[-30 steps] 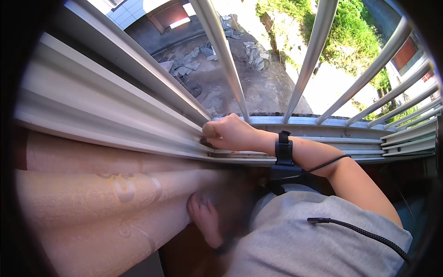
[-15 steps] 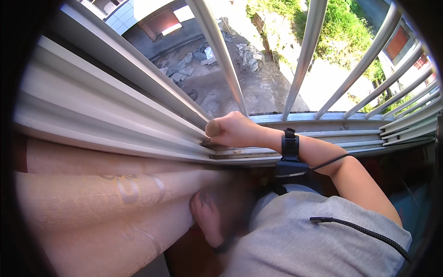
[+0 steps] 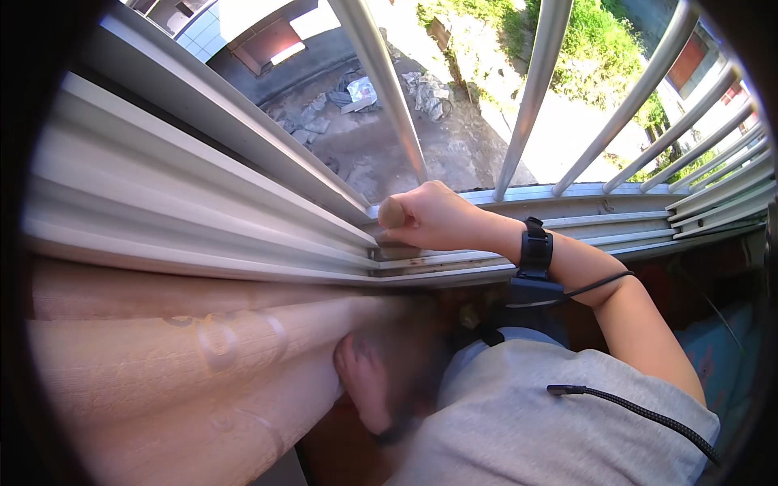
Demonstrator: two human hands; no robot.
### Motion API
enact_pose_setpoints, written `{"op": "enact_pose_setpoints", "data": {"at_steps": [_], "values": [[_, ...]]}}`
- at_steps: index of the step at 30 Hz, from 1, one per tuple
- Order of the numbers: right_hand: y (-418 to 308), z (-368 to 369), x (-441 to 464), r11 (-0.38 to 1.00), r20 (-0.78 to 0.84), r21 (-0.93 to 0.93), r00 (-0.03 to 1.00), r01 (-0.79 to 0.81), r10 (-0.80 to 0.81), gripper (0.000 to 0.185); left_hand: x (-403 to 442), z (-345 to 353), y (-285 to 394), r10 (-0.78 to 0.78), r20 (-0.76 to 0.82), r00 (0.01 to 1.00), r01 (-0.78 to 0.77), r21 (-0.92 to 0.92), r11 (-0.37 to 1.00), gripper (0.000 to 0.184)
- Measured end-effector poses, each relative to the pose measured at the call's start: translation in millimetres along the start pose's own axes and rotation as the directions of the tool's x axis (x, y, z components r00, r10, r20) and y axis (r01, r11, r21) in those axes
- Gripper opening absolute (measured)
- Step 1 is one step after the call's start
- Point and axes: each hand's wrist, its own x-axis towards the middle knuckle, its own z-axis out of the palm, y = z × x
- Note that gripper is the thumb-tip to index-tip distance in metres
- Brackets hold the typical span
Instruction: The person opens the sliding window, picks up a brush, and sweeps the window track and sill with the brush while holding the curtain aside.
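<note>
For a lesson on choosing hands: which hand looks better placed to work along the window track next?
Probably the right hand: it grips a brown, round-ended object at the corner of the window track, while the left hand is lower, by the curtain.

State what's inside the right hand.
Only the rounded end of a brown object shows in the right hand. The rest is covered by the grip, so I cannot tell what it is.

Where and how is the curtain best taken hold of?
Probably pinch the curtain at its edge facing the gray shirt, coming from the shirt's side: soft folds there offer loose cloth, while its other side runs close along the window frame.
</note>
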Motion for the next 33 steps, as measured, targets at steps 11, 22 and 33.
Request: {"op": "enact_pose_setpoints", "data": {"at_steps": [11,22,33], "values": [[1.0,-5.0,13.8,0.971,0.233,-0.182,0.966,0.156,-0.111,0.013,-13.2,-9.3,19.9,-0.061,0.009,0.998,0.06,0.027,0.998,0.025],[18.6,19.7,13.7,0.97,-0.012,0.129,0.978,0.207,-0.207,0.009,-40.5,-18.6,52.0,-0.149,0.042,0.988,0.141,0.145,0.979,0.024],[16.2,-32.1,-1.7,0.997,0.126,-0.064,0.992,0.031,-0.023,0.014,-59.6,-19.5,70.3,-0.195,0.048,0.98,0.185,0.166,0.969,0.024]]}}
